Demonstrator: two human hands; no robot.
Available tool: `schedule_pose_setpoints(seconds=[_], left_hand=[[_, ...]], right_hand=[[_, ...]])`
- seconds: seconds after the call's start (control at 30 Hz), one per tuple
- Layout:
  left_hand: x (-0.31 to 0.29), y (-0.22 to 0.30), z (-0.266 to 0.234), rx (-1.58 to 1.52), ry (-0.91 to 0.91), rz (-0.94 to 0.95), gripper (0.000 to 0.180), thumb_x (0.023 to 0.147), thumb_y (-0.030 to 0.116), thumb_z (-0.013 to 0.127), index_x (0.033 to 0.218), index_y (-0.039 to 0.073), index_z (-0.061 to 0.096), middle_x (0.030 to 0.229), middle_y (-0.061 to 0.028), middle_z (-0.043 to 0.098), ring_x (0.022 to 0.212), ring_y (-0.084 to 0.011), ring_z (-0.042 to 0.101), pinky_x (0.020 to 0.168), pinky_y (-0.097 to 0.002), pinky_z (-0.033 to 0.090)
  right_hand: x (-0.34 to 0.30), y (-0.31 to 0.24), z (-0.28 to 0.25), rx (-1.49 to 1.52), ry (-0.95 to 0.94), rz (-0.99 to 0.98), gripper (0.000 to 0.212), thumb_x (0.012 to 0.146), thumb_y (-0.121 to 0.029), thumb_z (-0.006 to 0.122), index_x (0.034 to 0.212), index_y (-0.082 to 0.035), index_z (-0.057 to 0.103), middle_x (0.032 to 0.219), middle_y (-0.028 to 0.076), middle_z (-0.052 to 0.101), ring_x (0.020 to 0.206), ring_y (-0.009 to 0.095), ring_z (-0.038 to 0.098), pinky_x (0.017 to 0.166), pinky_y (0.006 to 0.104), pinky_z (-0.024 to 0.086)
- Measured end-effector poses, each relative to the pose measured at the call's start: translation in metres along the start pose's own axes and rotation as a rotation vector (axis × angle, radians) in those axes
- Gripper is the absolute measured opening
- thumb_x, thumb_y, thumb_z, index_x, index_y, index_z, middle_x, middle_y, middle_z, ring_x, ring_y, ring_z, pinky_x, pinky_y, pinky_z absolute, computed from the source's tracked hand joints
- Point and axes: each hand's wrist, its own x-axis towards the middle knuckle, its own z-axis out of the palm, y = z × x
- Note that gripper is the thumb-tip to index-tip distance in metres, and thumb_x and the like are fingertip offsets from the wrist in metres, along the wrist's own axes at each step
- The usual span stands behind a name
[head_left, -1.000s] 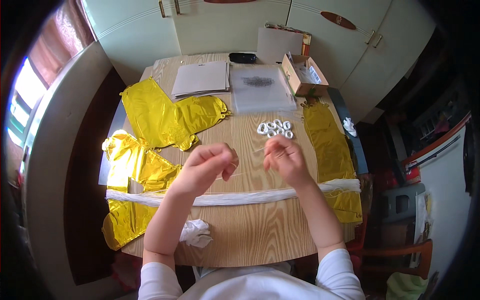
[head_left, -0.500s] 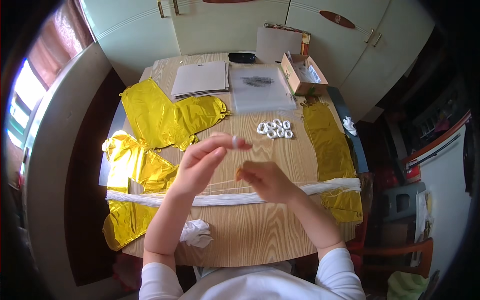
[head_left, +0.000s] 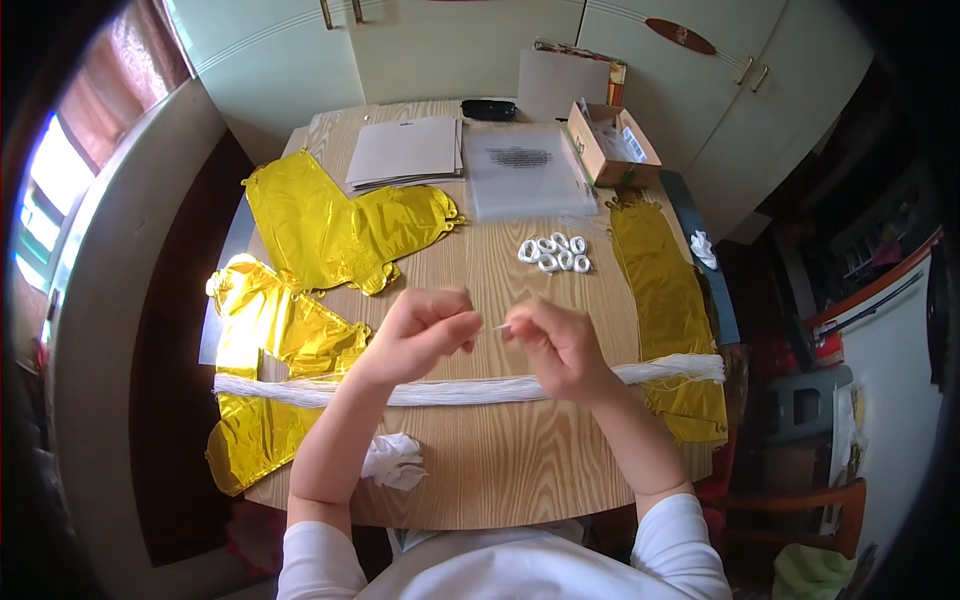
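Note:
Both my hands are raised over the middle of the wooden table (head_left: 480, 475), close together. My left hand (head_left: 425, 335) is closed in a loose fist; the white string that was looped round its finger is mostly hidden. Thumb and fingertips of my right hand (head_left: 555, 345) pinch a thin white string (head_left: 502, 326), a short piece of which shows in the gap between the hands. Beneath my wrists a long bundle of white strings (head_left: 460, 392) lies across the table. Beyond the hands sit several small white string coils (head_left: 555, 253), grouped together.
Gold foil balloons lie flat at the left (head_left: 300, 225) and right (head_left: 660, 275). Grey cardboard sheets (head_left: 405, 150), clear plastic bags (head_left: 530, 185), a black case (head_left: 489, 109) and an open box (head_left: 615, 150) stand at the back. Crumpled white tissue (head_left: 393, 460) lies near the front edge.
My left fingers, stretched out before with white string round one of them, have curled shut. My right hand has risen slightly; the strands beneath it no longer show stretched between the hands.

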Motion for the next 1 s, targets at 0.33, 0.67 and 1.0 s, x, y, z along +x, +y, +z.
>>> schedule_pose_setpoints(seconds=[0.33, 0.67, 1.0], left_hand=[[-0.004, 0.004, 0.003, -0.284, -0.199, -0.149, 0.006, 0.079, 0.004, 0.056, 0.083, 0.005, 0.062, 0.073, -0.0034, 0.059, 0.076, -0.0189, 0.051, 0.074, -0.0322, 0.038], [-0.004, 0.01, 0.006, -0.471, -0.088, -0.033, 0.01, 0.084, 0.007, 0.055, 0.079, 0.003, 0.062, 0.07, -0.0029, 0.055, 0.074, -0.0167, 0.052, 0.072, -0.0301, 0.04], [-0.001, 0.009, 0.008, -0.362, -0.122, 0.02, 0.018, 0.09, 0.012, 0.051, 0.089, -0.002, 0.063, 0.081, -0.0047, 0.058, 0.077, -0.0134, 0.053, 0.071, -0.0296, 0.044]], right_hand=[[-0.004, 0.014, 0.002, -0.023, 0.01, -0.03, 0.004, 0.085, -0.008, 0.054, 0.085, -0.004, 0.054, 0.067, 0.009, 0.06, 0.055, 0.02, 0.059, 0.048, 0.0308, 0.045], [0.0, 0.011, 0.002, -0.068, 0.004, 0.004, 0.007, 0.085, -0.009, 0.054, 0.083, -0.003, 0.056, 0.065, 0.008, 0.059, 0.057, 0.019, 0.06, 0.052, 0.0292, 0.046], [-0.005, 0.015, 0.008, -0.117, -0.115, -0.039, 0.014, 0.088, -0.015, 0.055, 0.079, -0.004, 0.054, 0.061, 0.006, 0.056, 0.056, 0.016, 0.058, 0.05, 0.0281, 0.043]])
